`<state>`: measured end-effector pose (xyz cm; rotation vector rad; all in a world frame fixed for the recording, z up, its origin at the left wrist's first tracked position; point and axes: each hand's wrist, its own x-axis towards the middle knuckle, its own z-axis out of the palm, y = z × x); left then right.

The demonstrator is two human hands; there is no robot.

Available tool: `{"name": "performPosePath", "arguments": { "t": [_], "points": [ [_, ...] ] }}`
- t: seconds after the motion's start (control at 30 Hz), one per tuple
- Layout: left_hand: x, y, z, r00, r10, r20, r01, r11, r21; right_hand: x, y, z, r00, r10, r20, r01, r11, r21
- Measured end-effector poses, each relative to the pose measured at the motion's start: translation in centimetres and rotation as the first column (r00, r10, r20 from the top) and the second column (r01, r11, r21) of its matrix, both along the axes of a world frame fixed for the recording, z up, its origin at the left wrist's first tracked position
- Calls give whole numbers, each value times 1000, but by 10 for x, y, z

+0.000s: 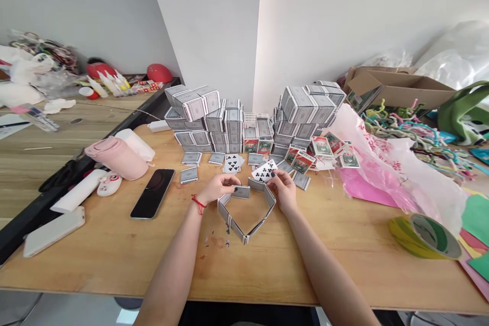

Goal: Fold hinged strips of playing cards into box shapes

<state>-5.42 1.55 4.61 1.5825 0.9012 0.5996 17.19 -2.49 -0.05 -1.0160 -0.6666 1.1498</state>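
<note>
Left hand [218, 188] pinching card ring [237, 232]; right hand [284, 192] touching its right side, cannot tell grip; ring gaping at far side; assembled card stacks [229, 138] standing far

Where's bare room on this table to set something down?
One bare patch lies between the right forearm and yellow tape roll; another between the phone and front table edge, left of the left forearm. The card loop surrounds bare wood. The back is crowded with card stacks and loose cards, the back right with plastic wrapping.
</note>
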Motion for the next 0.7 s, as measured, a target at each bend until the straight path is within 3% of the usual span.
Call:
{"name": "performPosePath", "arguments": {
  "t": [0.13, 0.3, 0.53, 0.7],
  "points": [
    [-1, 2, -4, 996, 68, 49, -66, 997, -38, 0, 3, -2, 998, -59, 6, 58, 997, 41],
    [0, 2, -5, 988, 129, 84, -124, 990, -65, 0, 1, 2, 1000, 5, -2, -5, 999, 38],
    [3, 6, -9, 960, 244, 134, -250, 968, 27, -3, -1, 6, 991, 37, 125, -41, 999, 32],
    [5, 6, -9, 965, 263, 18, -263, 963, 56, -8, -4, 4, 962, 92, 256, -103, 994, 30]
  ]
}}
